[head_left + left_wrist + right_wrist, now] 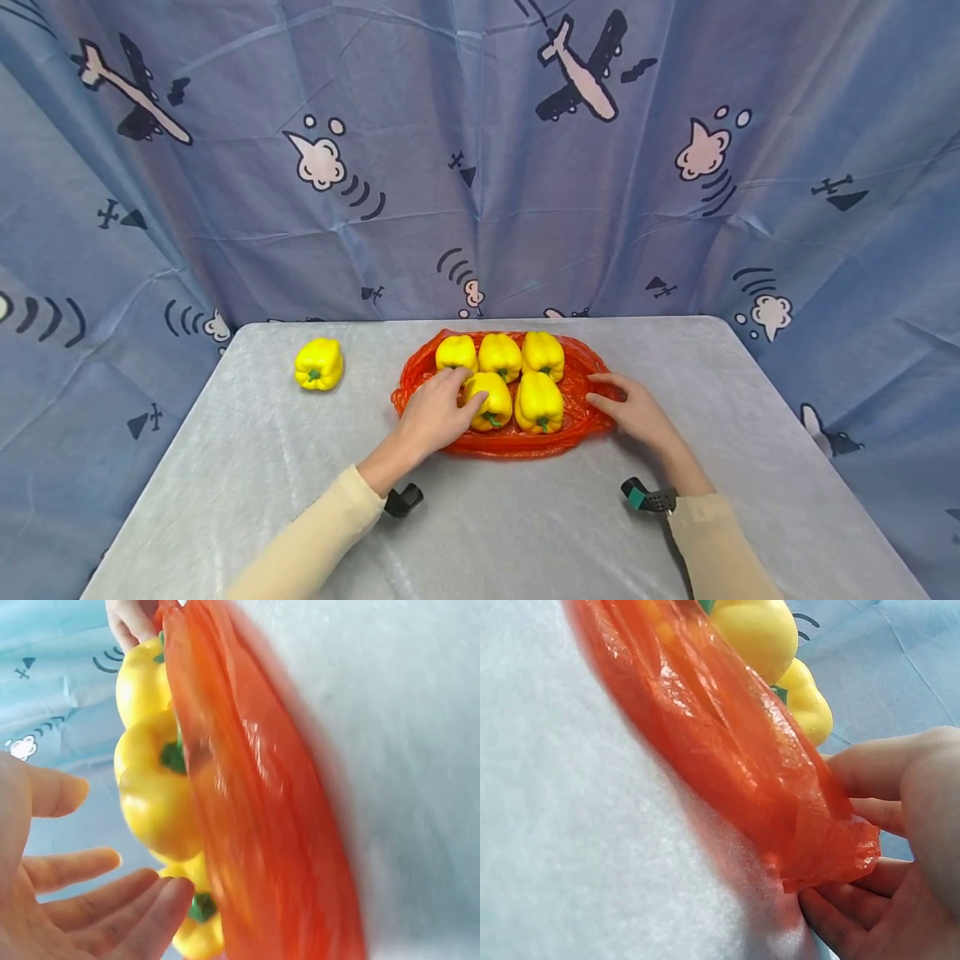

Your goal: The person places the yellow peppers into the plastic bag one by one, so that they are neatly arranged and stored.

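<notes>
Now orange bag [577, 417] holds five peppers [538, 402]; hands open, left [435, 414] touching pepper, right [636, 410] at bag edge.

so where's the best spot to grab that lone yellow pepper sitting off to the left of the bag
Probably across its broad body, from above. The lone pepper lies on its side on the table, green stem toward the camera, nothing beside it. The left hand is nearer; fingers could span the flanks, not the short stem.
</notes>
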Demonstrator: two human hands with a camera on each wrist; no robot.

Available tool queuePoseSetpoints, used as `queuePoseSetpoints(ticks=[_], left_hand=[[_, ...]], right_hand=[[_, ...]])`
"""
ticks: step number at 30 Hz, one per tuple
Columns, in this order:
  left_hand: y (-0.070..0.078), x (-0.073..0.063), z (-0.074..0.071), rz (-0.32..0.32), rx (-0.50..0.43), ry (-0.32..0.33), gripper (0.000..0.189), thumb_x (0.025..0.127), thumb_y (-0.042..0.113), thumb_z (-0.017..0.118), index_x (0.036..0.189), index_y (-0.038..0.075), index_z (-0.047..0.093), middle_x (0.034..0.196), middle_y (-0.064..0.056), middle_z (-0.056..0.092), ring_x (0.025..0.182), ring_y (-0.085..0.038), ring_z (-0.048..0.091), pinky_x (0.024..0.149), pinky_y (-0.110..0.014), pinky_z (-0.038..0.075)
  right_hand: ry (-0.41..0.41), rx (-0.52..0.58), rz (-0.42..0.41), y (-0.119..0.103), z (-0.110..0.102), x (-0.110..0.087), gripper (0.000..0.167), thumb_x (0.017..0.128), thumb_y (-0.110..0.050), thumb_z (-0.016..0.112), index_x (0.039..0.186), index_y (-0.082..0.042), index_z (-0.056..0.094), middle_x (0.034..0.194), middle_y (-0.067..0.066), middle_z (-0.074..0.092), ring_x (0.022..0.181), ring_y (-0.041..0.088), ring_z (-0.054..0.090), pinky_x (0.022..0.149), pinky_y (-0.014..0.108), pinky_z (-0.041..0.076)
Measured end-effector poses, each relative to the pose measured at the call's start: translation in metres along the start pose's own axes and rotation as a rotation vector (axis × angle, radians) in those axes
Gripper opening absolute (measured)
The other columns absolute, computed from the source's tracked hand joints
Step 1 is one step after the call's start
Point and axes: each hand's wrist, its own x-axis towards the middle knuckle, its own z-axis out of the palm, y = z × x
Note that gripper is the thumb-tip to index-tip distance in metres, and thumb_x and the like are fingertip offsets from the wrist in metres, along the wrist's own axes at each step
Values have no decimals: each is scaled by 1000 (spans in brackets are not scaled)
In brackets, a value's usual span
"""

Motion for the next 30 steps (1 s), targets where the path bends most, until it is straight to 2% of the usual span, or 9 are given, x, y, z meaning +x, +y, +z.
queuePoseSetpoints(ticks=[7,11,18,23,30], left_hand=[[-12,-3,-20,106,4,89,31,98,24,64,118,1,70,113,-13,70,104,-28,66,91,-46,54],[-23,-4,-29,136,18,128,24,96,18,63,111,1,72,106,-14,71,96,-29,67,85,-47,55],[-45,-8,-47,86,27,164,22,95,17,64,111,2,71,106,-10,71,96,-29,68,85,-47,56],[-65,-9,-63,69,21,212,24,96,17,63,111,0,71,105,-15,71,94,-31,68,82,-47,56],[-96,-9,-80,-8,-22,284,27,99,17,62,116,-2,69,108,-17,70,99,-32,66,83,-46,56]], right_hand=[[1,3,-5,0,0,1,49,99,-31,67,139,-4,59,147,27,49,139,48,37,114,67,25],[3,1,-14,0,0,1,49,99,-32,67,138,-3,59,146,27,50,139,48,38,113,67,26],[2,-8,-15,-1,1,1,49,99,-32,67,138,-3,60,146,27,50,139,48,38,113,67,26],[0,-19,2,-1,1,0,48,99,-31,66,139,-4,59,147,27,49,139,49,36,113,67,26],[2,-21,-5,-2,0,-1,47,99,-29,66,138,-3,60,147,27,49,140,49,36,114,67,25]])
